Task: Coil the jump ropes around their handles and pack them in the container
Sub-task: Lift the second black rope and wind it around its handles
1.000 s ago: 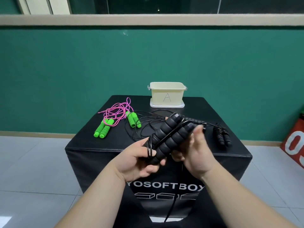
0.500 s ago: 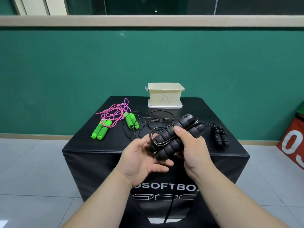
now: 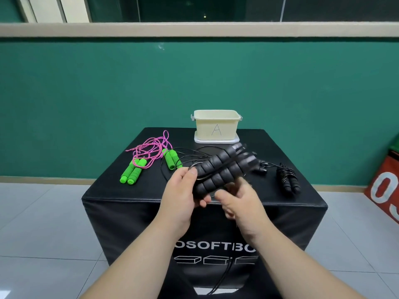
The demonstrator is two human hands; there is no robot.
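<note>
My left hand [image 3: 181, 193] grips the near end of two black foam handles [image 3: 220, 171] held side by side above the black box [image 3: 151, 197]. A thin black rope crosses the handles and hangs down in front of the box [image 3: 222, 277]. My right hand [image 3: 239, 201] is just below the handles, blurred, fingers curled; whether it pinches the rope I cannot tell. A cream container marked A [image 3: 217, 126] stands open at the back. A coiled black rope [image 3: 288, 180] lies at the right. Green-handled ropes with pink cord [image 3: 149, 156] lie at the left.
Loose black rope loops [image 3: 185, 160] lie on the box top between the green handles and my hands. A red box [image 3: 384, 190] stands on the tiled floor at the right. A green wall is behind.
My right hand has come off the top of the handles and dropped below them. The handles have lifted slightly toward the container. My left hand keeps its grip.
</note>
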